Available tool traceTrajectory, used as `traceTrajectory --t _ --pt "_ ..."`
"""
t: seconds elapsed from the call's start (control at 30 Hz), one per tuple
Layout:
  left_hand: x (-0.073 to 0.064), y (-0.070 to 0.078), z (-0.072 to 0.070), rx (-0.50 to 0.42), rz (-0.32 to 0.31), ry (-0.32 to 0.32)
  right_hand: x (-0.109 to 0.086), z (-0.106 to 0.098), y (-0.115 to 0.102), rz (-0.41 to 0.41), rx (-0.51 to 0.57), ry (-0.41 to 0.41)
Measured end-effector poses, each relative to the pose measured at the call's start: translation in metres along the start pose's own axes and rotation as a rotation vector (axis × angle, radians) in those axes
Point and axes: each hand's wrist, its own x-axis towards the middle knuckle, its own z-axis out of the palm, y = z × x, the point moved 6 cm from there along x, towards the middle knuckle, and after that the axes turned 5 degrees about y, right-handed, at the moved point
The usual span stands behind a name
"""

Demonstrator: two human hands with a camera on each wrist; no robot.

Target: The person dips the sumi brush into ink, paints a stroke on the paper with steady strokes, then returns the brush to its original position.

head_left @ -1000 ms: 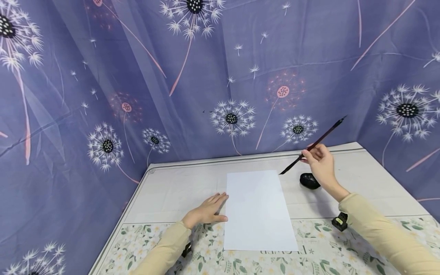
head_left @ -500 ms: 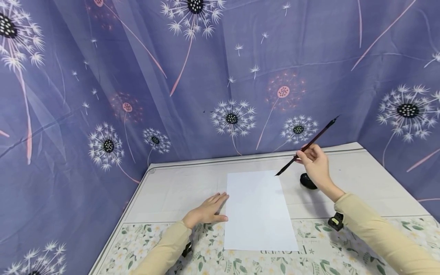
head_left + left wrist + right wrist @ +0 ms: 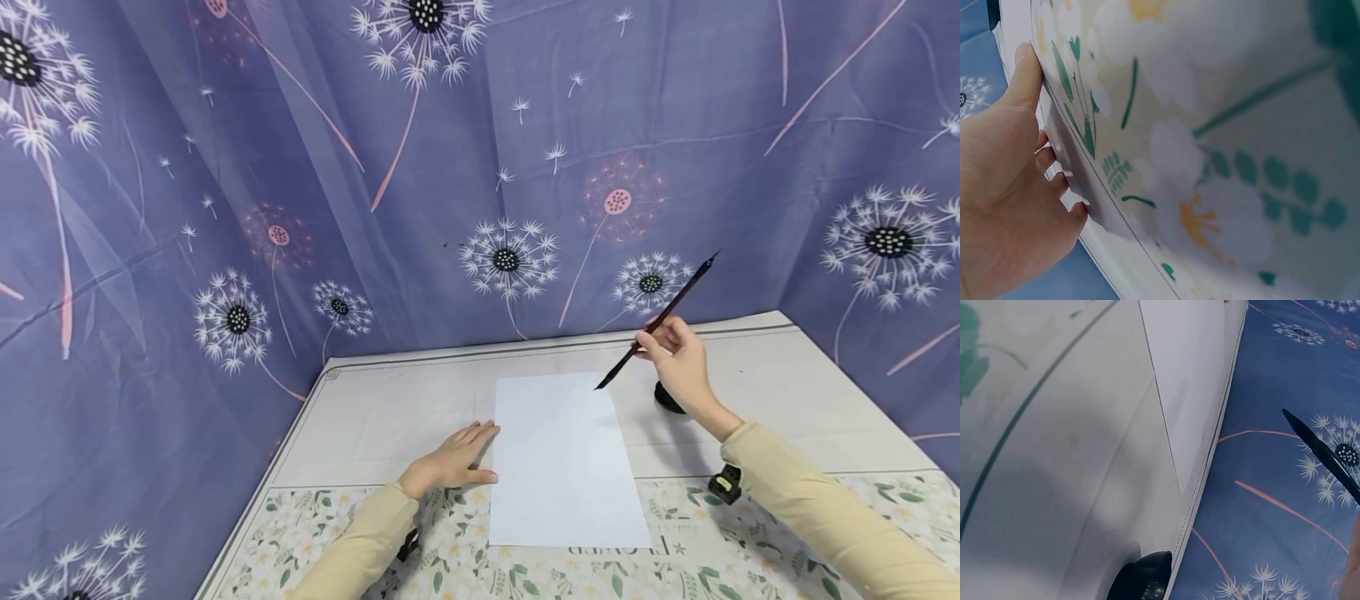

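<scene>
In the head view, a blank sheet of white paper [image 3: 566, 467] lies on the table. My left hand [image 3: 453, 457] rests flat beside it, fingertips and thumb at its left edge. My right hand [image 3: 681, 362] pinches a dark ink brush [image 3: 678, 298] by the handle. The brush is tilted, its black tip pointing down and left over the paper's upper right corner. In the right wrist view the black bristles of the brush [image 3: 1319, 450] show raised above the tabletop, with only a sliver of the hand at the edge.
A small black bowl [image 3: 667, 398] stands right of the paper, partly hidden behind my right hand. The table's cloth [image 3: 405, 408] is white at the back and floral in front. A purple dandelion curtain [image 3: 420, 275] hangs behind the table's far edge.
My right hand has moved left with the brush, bringing its tip from beside the paper to over its corner. More of the bowl is now covered. My left hand has stayed put.
</scene>
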Motion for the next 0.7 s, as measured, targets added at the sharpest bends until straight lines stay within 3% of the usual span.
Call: traceTrajectory --t 0.7 --pt "0.000 -0.001 0.002 0.015 -0.004 -0.003 -0.005 0.024 0.004 -0.030 -0.097 -0.033"
